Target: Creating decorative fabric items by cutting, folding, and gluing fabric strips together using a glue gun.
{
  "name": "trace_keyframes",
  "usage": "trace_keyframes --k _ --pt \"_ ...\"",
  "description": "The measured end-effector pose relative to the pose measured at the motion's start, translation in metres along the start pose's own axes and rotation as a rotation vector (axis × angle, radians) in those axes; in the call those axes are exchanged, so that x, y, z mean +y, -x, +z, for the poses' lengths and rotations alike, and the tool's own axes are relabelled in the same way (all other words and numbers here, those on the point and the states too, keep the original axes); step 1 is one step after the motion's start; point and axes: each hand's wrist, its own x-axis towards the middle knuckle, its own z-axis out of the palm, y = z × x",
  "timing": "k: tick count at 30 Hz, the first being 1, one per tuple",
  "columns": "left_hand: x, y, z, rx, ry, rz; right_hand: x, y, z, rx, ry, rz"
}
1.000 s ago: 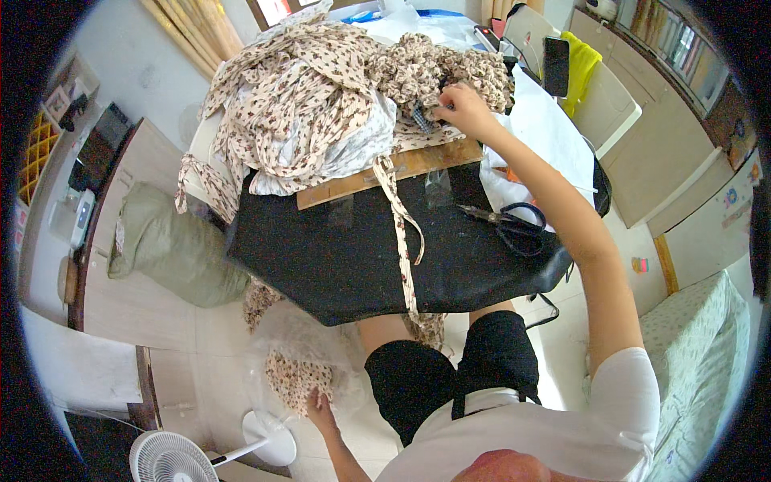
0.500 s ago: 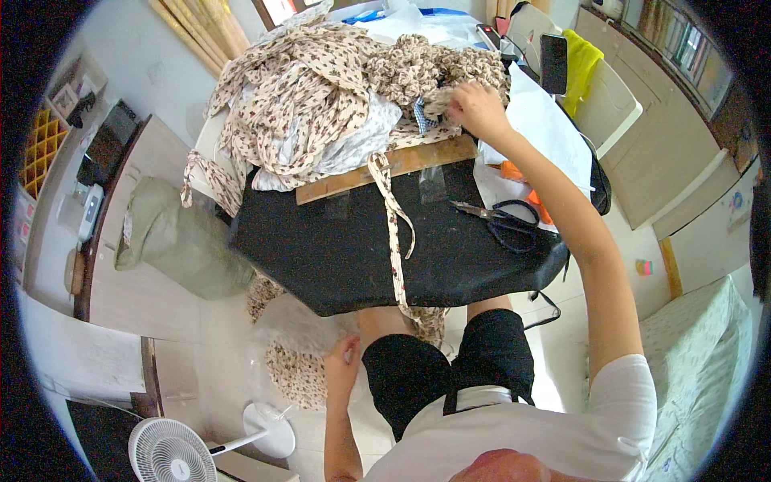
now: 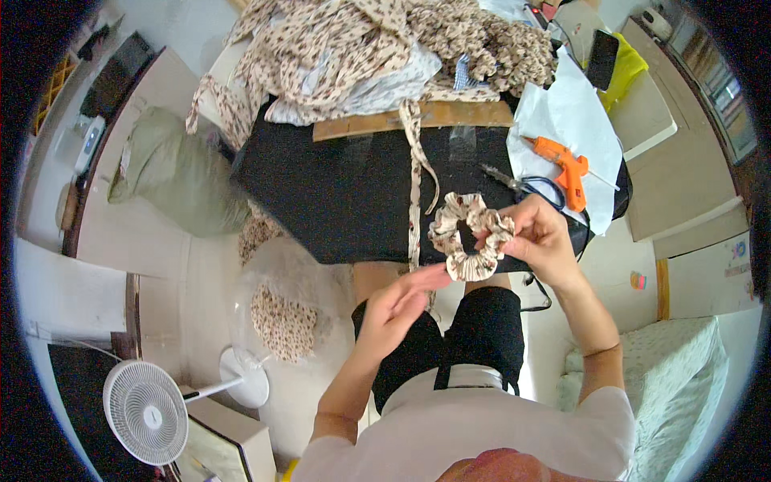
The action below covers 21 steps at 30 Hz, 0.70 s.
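Note:
A cream scrunchie (image 3: 444,233) with dark print is pinched at its right side between the thumb and fingers of my right hand (image 3: 544,239). It hangs over the front edge of the black table (image 3: 337,193), its ring facing up. My left hand (image 3: 397,312) has its fingers stretched out, with the tips close to the scrunchie's lower left rim; whether they touch it I cannot tell. On the table lies a long narrow strip of the same fabric (image 3: 415,185), running over the wooden board (image 3: 361,125) to the front edge. Scissors (image 3: 526,187) lie partly behind my right hand.
An orange glue gun (image 3: 566,170) rests on white paper (image 3: 538,112) at the right. Heaped printed fabric (image 3: 321,56) and a pile of scrunchies (image 3: 498,52) fill the table's back. A clear bag (image 3: 283,321) with printed pieces and a white fan (image 3: 146,414) stand at the lower left.
My right hand has come from the pile down to the table's front edge with a scrunchie. My left hand has risen beside it. The view has shifted, and the glue gun now shows fully.

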Motion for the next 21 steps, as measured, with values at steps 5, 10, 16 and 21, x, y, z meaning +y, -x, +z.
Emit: trace_keyframes --k 5,10,16,21 --pt "-0.011 -0.006 0.031 0.106 0.233 -0.032 0.023 0.032 0.019 0.066 -0.094 -0.048" --pt "-0.020 -0.016 0.037 0.275 0.270 0.067 0.045 0.062 0.038 0.173 -0.030 -0.113" --pt "-0.010 -0.020 0.031 0.171 0.373 0.014 0.040 0.078 0.033 0.195 0.114 -0.160" --pt "-0.014 -0.022 0.028 0.022 -0.042 0.019 -0.012 0.041 0.033 0.103 0.705 -0.299"
